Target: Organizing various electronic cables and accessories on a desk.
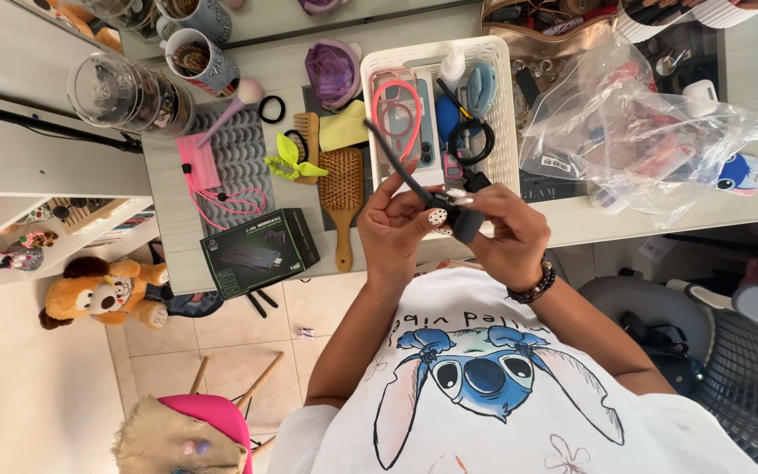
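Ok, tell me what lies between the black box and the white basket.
A wooden hairbrush lies between black box and white basket, in head view.

Landmark: the white lattice basket point(504, 105) on the tabletop.

1. Black rectangular carton point(259, 251), green trim and a product picture on its top face. Lies flat, well to the left of the basket and nearer the table's front edge, turned slightly askew.

2. Clear plastic bag point(633, 132), crumpled, just right of the basket. Contents blurred through the film.

3. Small white label with black bars point(557, 163) on the bag's lower left, near the basket's right wall.

No screens seen lit.
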